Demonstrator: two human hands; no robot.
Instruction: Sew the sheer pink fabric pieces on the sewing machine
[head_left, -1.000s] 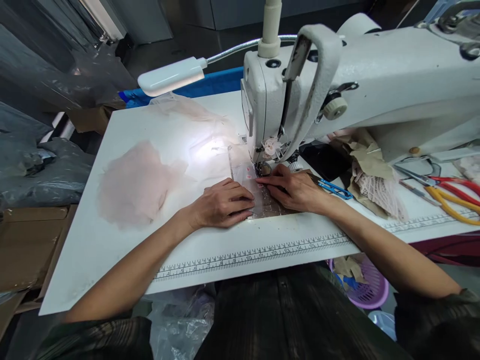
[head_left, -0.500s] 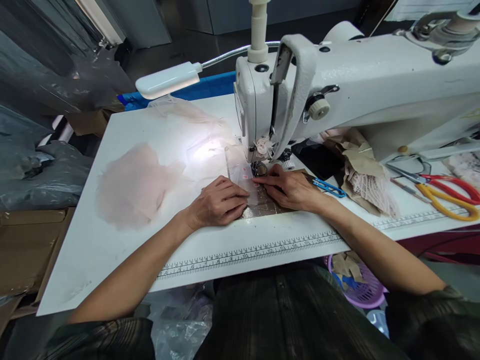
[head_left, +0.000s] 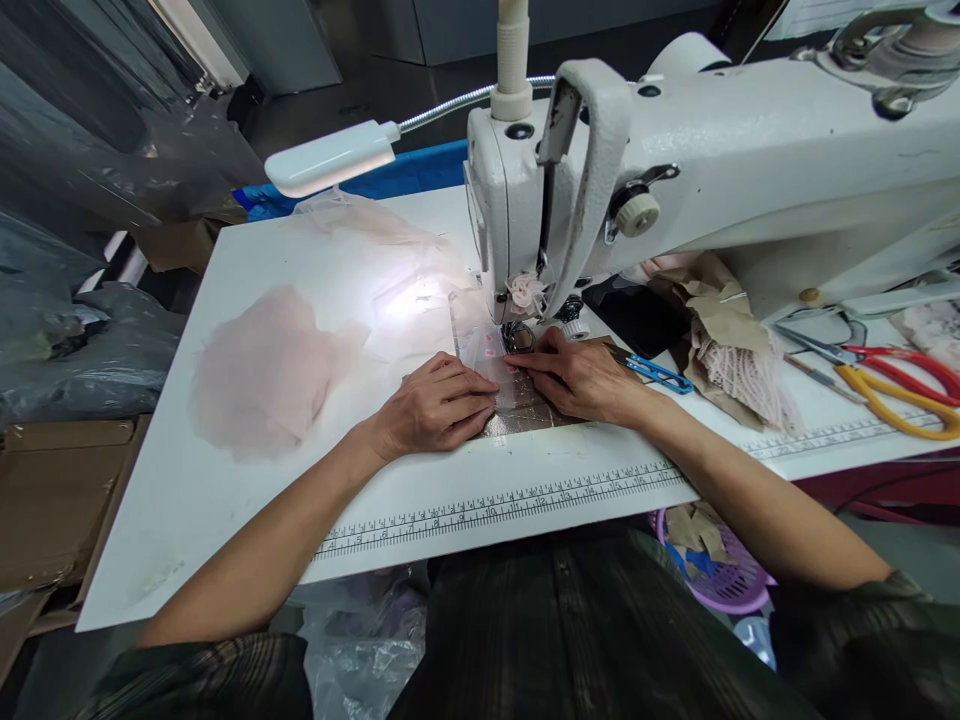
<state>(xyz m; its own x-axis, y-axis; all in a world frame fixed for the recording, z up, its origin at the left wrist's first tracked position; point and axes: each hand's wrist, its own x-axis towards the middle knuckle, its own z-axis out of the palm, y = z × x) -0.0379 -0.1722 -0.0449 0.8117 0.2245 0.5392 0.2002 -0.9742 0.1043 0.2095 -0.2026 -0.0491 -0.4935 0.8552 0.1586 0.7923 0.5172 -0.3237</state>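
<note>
A thin strip of sheer whitish fabric (head_left: 478, 345) with small pink marks lies at the presser foot (head_left: 519, 336) of a white sewing machine (head_left: 510, 190). My left hand (head_left: 442, 405) rests on the table at the strip's left side, fingers lying close together with their tips on the fabric. Close to the foot, my right hand (head_left: 574, 375) has its fingers bent around the strip's right edge; its grip is partly hidden. Beneath both hands is a shiny metal bed plate (head_left: 536, 415). A pale fabric rosette (head_left: 525, 292) hangs on the machine head above the foot.
Pink tulle (head_left: 262, 370) is heaped on the left of the white table (head_left: 172, 500). A lamp (head_left: 334, 160) lights the cloth. Blue thread snips (head_left: 658, 374), brown paper with pale trim (head_left: 739, 360) and scissors (head_left: 892, 385) lie right. A purple basket (head_left: 731, 590) stands below.
Both hands and the fabric stay in nearly the same place. The view has shifted very slightly, with the machine head appearing a little higher and further left.
</note>
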